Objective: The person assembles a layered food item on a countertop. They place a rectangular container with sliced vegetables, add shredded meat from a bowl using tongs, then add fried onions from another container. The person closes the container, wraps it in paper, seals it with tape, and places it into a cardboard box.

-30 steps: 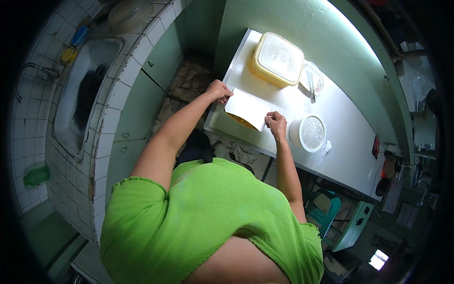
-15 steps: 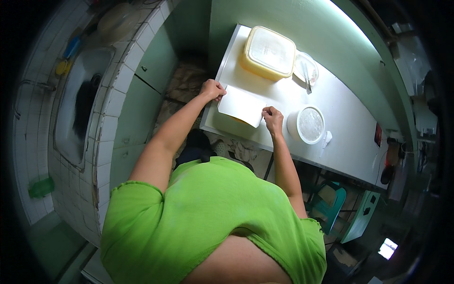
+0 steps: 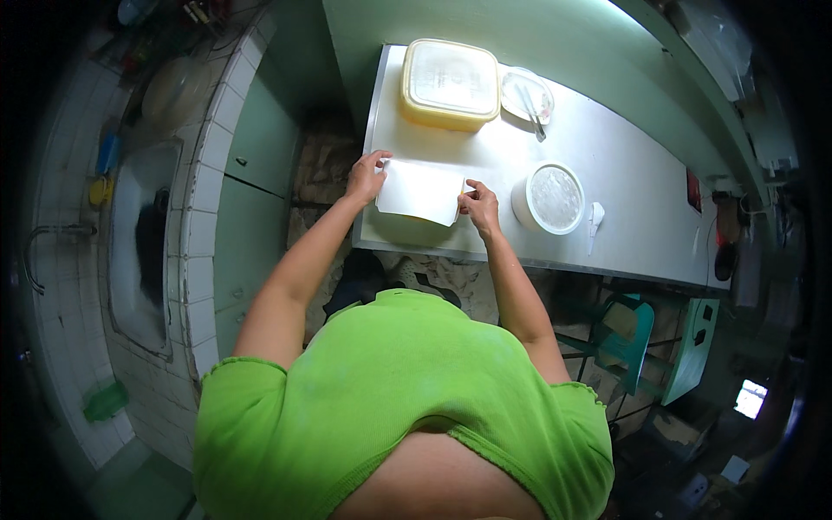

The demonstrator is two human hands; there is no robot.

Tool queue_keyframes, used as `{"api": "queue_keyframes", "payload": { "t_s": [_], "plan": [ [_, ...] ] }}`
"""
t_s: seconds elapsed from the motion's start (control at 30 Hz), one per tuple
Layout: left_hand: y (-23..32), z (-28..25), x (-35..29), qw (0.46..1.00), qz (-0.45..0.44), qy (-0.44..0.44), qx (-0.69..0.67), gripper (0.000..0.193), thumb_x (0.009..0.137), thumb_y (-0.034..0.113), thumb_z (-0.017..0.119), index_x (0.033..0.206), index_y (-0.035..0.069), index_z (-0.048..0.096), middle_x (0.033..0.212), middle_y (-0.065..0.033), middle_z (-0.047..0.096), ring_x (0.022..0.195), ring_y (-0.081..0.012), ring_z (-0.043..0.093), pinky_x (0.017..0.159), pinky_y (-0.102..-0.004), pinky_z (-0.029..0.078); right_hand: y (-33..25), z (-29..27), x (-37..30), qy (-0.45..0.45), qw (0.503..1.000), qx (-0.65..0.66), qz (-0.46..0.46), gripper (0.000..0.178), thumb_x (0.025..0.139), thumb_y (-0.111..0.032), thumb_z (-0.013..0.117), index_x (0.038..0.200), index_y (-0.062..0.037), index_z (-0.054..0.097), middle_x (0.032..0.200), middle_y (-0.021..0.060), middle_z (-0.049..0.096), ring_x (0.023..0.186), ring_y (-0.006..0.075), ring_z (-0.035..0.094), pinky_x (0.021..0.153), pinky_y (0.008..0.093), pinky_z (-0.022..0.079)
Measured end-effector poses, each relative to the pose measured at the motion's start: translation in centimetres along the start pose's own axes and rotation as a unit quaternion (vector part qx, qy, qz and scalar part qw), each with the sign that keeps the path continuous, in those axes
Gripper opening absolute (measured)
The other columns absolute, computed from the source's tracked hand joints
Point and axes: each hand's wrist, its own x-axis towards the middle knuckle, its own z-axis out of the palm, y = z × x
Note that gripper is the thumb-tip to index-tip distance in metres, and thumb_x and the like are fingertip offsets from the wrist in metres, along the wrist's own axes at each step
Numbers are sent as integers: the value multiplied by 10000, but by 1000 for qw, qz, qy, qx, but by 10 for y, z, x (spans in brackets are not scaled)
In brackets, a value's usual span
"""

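A white sheet of paper [image 3: 422,191] is held over the near left part of a white table [image 3: 633,208]. My left hand [image 3: 367,174] pinches its left edge and my right hand [image 3: 481,204] pinches its right edge. The sheet's right side sags a little. Both forearms reach up from my green shirt at the bottom of the view.
A square yellow lidded tub [image 3: 451,82] stands at the table's far left, a small plate with a utensil [image 3: 527,94] beside it. A round white lidded container [image 3: 549,198] sits right of the paper. A tiled counter with a sink [image 3: 143,234] runs along the left; teal stools [image 3: 628,334] stand under the table.
The view has shifted, so the table sits higher and more centred. Both hands have kept hold of the paper, which now lies flatter above the table.
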Motion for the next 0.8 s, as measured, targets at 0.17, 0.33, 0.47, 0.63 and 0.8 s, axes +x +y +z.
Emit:
{"api": "queue_keyframes", "payload": {
  "t_s": [0.17,0.33,0.47,0.63,0.8],
  "plan": [
    [3,6,-3,998,34,12,51,345,795,11,603,1079,179,703,1017,-101,594,980,-292,603,885,-385,490,3,-1,-2,-5,1000,10,12,307,842,-76,651,1116,61,636,838,87,683,689,133,638,626,264,550],
    [6,4,0,997,30,-5,73,311,803,27,609,1042,180,736,1021,-116,596,966,-295,609,879,-383,491,7,-1,-5,1,998,48,41,257,850,-104,661,1050,57,669,838,80,686,705,128,640,650,261,549],
    [7,2,3,996,38,-13,74,262,811,84,639,1032,179,743,1006,-132,598,959,-302,611,870,-384,492,10,-1,-6,-6,997,74,28,243,846,-110,670,1025,55,672,854,82,687,718,126,637,651,257,544],
    [6,-1,5,992,53,-25,109,252,815,150,662,1053,186,739,997,-143,598,956,-311,609,863,-389,492,12,-1,-12,20,996,85,9,247,842,-119,680,1023,49,662,873,73,678,760,119,629,657,252,535],
    [5,-1,7,991,50,-32,116,257,809,161,673,1056,179,738,986,-150,599,954,-319,610,857,-396,490,15,3,-20,17,980,197,33,218,884,-115,611,1028,40,662,850,67,669,736,117,621,666,248,529]
  ]
}}
